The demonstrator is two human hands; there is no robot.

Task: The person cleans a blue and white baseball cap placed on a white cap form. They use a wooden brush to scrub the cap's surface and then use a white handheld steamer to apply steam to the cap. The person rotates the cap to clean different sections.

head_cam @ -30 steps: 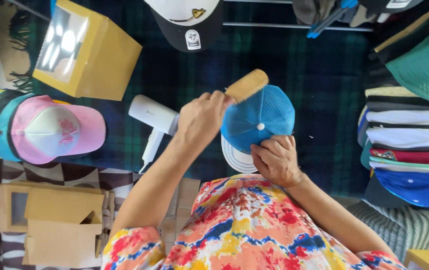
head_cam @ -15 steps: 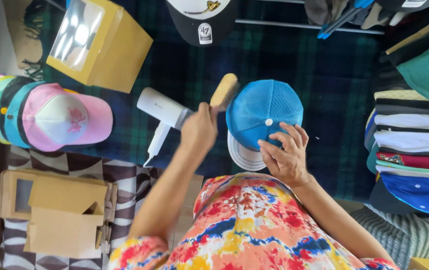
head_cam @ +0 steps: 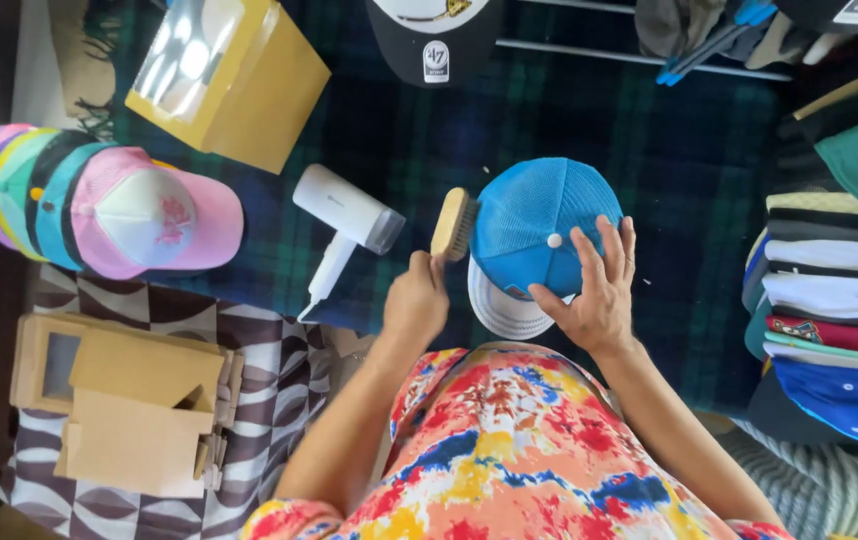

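Blue cap [head_cam: 534,235]: open mesh cloth, matt, with a smooth white plastic-looking button on top. Brush [head_cam: 453,224]: pale bare wood back, matt, bristles on one side. White steamer [head_cam: 347,222]: smooth plastic, slight sheen. Blanket [head_cam: 399,120]: dark plaid woven cloth, matt. Flat boxes [head_cam: 129,405]: plain brown cardboard. Pink cap [head_cam: 164,215]: matt cloth.

**Brush at the side of the blue cap**

We grip a wooden brush [head_cam: 454,224] in our left hand [head_cam: 417,300], its bristles against the blue mesh cap [head_cam: 534,230]. Our right hand [head_cam: 594,290] lies spread on the cap's crown. Just left of the brush hand rests a white hand steamer [head_cam: 344,225]; a stack of folded caps [head_cam: 829,320] sits well right.
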